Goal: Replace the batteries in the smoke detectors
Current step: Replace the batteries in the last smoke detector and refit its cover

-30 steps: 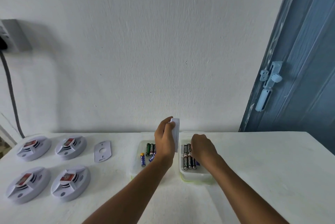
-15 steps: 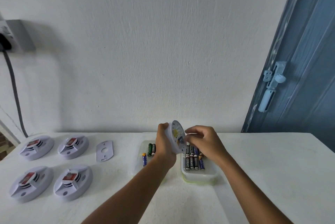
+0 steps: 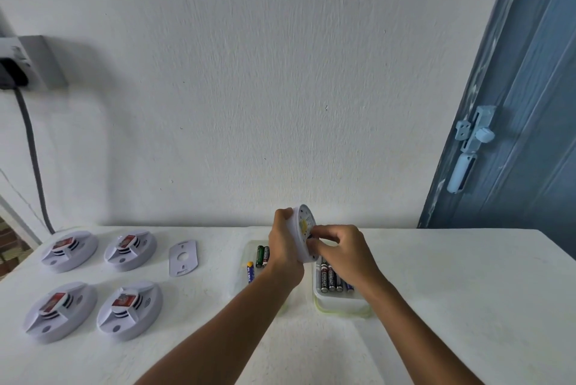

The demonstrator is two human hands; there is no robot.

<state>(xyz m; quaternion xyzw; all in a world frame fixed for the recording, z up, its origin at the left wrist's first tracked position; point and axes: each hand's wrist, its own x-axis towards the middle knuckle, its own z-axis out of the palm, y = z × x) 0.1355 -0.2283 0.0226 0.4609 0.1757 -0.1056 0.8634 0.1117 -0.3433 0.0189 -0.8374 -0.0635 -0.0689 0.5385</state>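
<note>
A single head-worn view looks forward and slightly down, taking in the wall (image 3: 249,88) beyond the hands. The left hand (image 3: 285,249) and right hand (image 3: 344,255) sit low, near the centre, close to the camera.

Four round pale-lilac plastic smoke detectors (image 3: 70,250) with red labels lie on the white surface (image 3: 452,306). Black-and-silver cylindrical batteries (image 3: 327,278) fill a clear yellow-green-rimmed tub (image 3: 343,309) beside a blue wooden door (image 3: 530,104).

free: bare table (image 3: 452,306) right | blocked: 4 detectors (image 3: 129,309) left, 2 battery trays (image 3: 341,306) centre
</note>
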